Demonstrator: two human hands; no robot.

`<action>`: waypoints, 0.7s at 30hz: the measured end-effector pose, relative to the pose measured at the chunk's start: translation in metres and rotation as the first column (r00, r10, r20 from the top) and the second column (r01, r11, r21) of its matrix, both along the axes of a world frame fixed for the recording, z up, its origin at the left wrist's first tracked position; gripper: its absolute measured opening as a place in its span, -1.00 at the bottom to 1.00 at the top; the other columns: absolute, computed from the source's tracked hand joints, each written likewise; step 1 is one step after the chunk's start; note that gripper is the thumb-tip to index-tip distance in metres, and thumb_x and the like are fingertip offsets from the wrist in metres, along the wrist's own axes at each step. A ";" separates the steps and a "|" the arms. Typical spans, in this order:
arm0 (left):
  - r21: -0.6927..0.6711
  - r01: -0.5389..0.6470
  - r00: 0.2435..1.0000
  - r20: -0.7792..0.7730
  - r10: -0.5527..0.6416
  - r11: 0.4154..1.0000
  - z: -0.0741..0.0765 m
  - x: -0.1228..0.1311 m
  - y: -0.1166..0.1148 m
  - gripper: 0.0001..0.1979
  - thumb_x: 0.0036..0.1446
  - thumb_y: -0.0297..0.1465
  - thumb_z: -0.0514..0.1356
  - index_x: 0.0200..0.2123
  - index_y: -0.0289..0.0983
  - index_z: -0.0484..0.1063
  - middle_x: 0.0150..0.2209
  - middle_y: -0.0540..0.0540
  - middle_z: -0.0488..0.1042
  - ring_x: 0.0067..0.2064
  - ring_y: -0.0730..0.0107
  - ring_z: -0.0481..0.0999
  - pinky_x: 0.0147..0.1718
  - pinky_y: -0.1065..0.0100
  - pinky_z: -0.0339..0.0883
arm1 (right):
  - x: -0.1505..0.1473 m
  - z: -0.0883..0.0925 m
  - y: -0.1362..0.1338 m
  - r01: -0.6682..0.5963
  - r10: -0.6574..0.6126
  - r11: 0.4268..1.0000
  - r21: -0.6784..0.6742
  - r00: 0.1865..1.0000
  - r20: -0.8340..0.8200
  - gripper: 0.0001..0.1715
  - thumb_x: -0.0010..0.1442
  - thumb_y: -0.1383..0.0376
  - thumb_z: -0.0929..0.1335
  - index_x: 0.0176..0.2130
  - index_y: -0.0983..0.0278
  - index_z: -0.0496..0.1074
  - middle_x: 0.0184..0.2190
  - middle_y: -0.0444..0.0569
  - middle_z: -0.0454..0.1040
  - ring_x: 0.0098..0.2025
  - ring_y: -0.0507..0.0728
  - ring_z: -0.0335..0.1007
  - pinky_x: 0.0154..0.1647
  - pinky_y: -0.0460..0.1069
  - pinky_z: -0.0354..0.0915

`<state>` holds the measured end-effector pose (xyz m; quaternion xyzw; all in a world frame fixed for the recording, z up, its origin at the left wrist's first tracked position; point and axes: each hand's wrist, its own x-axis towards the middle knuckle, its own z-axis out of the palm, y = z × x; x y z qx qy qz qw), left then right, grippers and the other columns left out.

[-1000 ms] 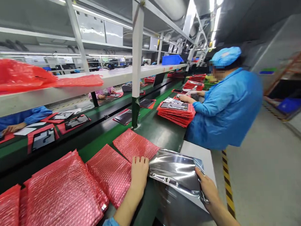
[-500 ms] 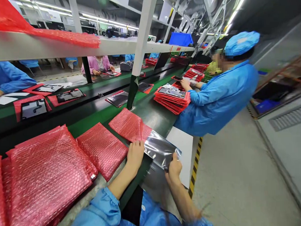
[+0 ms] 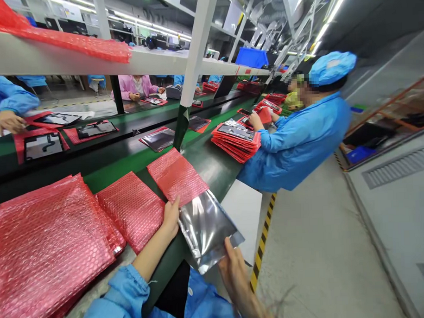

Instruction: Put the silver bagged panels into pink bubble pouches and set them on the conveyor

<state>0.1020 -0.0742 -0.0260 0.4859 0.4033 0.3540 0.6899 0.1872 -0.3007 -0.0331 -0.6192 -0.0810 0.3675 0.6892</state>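
A dark, glossy flat panel in shiny clear film (image 3: 209,226) lies partly inside a red bubble-wrap bag (image 3: 178,176) in front of me. Its near half sticks out past the bag's edge. My left hand (image 3: 171,218) is closed on the left side where bag and panel meet, with the thumb side on top. At the panel's near right corner is my right hand (image 3: 233,265), its fingertips over the film and the thumb hidden beneath. To the left lies a smaller red bubble bag (image 3: 132,210), beside a large stack of red bubble bags (image 3: 55,248).
A white post (image 3: 196,53) rises from the green bench behind the bag. A co-worker in blue (image 3: 298,137) stands at the right beside a pile of red-bagged panels (image 3: 235,139). Several panels on red bags, including one dark panel (image 3: 160,138), line the bench's far side.
The panel's free end has swung toward me, and more of its face shows. My right hand has moved down and nearer, its fingers straighter. My left hand has shifted to the bag's left edge.
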 end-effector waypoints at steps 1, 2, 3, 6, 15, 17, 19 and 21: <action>-0.035 0.004 1.000 0.023 -0.003 0.999 0.002 -0.008 0.000 -0.25 0.20 0.27 0.24 -0.03 -0.34 0.52 -0.10 -0.31 0.68 -0.10 0.06 0.71 -0.01 0.09 0.58 | 0.001 0.006 -0.012 -0.061 0.062 0.998 0.023 0.996 -0.063 -0.31 0.18 -0.24 0.49 0.08 0.13 0.54 0.04 0.11 0.65 0.08 0.36 0.61 -0.14 0.15 0.60; -0.064 0.012 0.999 0.041 -0.009 0.998 0.004 -0.018 -0.002 -0.22 0.10 0.28 0.31 -0.05 -0.35 0.55 -0.11 -0.31 0.69 -0.07 0.01 0.71 0.02 0.07 0.57 | 0.006 0.012 -0.023 -0.111 0.118 0.992 0.060 0.984 -0.131 -0.22 0.18 -0.27 0.48 0.15 0.15 0.54 0.10 0.15 0.62 0.09 0.37 0.60 -0.09 0.18 0.59; -0.089 0.027 0.999 0.048 -0.023 0.996 0.007 -0.028 -0.005 -0.21 0.02 0.28 0.37 -0.07 -0.36 0.57 -0.10 -0.31 0.70 -0.04 -0.03 0.71 0.04 0.05 0.56 | 0.013 0.017 -0.033 -0.162 0.179 0.981 0.103 0.967 -0.181 -0.12 0.18 -0.30 0.47 0.25 0.15 0.50 0.16 0.18 0.59 0.10 0.37 0.60 -0.05 0.20 0.57; -0.091 0.117 0.993 -0.002 -0.118 0.989 0.008 -0.059 -0.030 -0.21 -0.01 0.22 0.42 -0.04 -0.37 0.61 -0.02 -0.33 0.70 0.08 -0.14 0.68 0.18 -0.04 0.48 | 0.033 0.021 -0.046 -0.285 0.301 0.948 0.141 0.947 -0.111 0.16 0.13 -0.19 0.57 0.50 0.05 0.19 0.22 0.15 0.54 0.04 0.30 0.60 -0.04 0.16 0.51; 0.049 0.103 0.962 -0.260 -0.087 0.994 -0.021 -0.135 -0.139 -0.23 0.04 0.28 0.32 0.00 -0.26 0.61 0.06 -0.25 0.69 0.20 -0.20 0.61 0.28 -0.05 0.42 | -0.014 -0.061 0.004 -0.161 0.206 0.978 -0.137 0.862 0.462 -0.52 0.31 0.00 0.50 0.07 0.21 0.48 -0.54 -0.27 0.38 -0.47 0.09 0.28 -0.37 -0.04 0.21; 0.070 0.034 0.958 -0.286 -0.012 0.997 -0.025 -0.146 -0.153 -0.26 0.01 0.22 0.37 0.03 -0.24 0.55 0.05 -0.23 0.69 0.17 -0.18 0.63 0.21 -0.02 0.50 | -0.025 -0.065 -0.001 -0.183 0.215 0.977 -0.114 0.861 0.461 -0.60 0.36 -0.06 0.45 -0.08 0.20 0.46 -0.49 -0.21 0.47 -0.44 0.10 0.35 -0.37 -0.04 0.22; 0.105 -0.046 0.949 -0.305 0.077 0.993 -0.031 -0.154 -0.166 -0.19 -0.07 0.11 0.47 0.14 -0.21 0.46 0.06 -0.21 0.68 0.13 -0.15 0.66 0.11 0.01 0.58 | -0.029 -0.062 -0.010 -0.215 0.239 0.971 -0.105 0.845 0.478 -0.61 0.43 -0.08 0.39 -0.15 0.19 0.45 -0.44 -0.17 0.52 -0.40 0.12 0.40 -0.35 -0.04 0.25; 0.111 -0.140 0.940 -0.296 0.167 0.984 -0.038 -0.161 -0.176 -0.07 -0.12 0.03 0.52 0.27 -0.16 0.33 0.11 -0.21 0.65 0.10 -0.10 0.68 0.01 0.05 0.63 | -0.030 -0.056 -0.020 -0.246 0.268 0.963 -0.112 0.808 0.525 -0.62 0.49 -0.04 0.33 -0.16 0.18 0.46 -0.43 -0.15 0.53 -0.38 0.14 0.44 -0.31 -0.03 0.27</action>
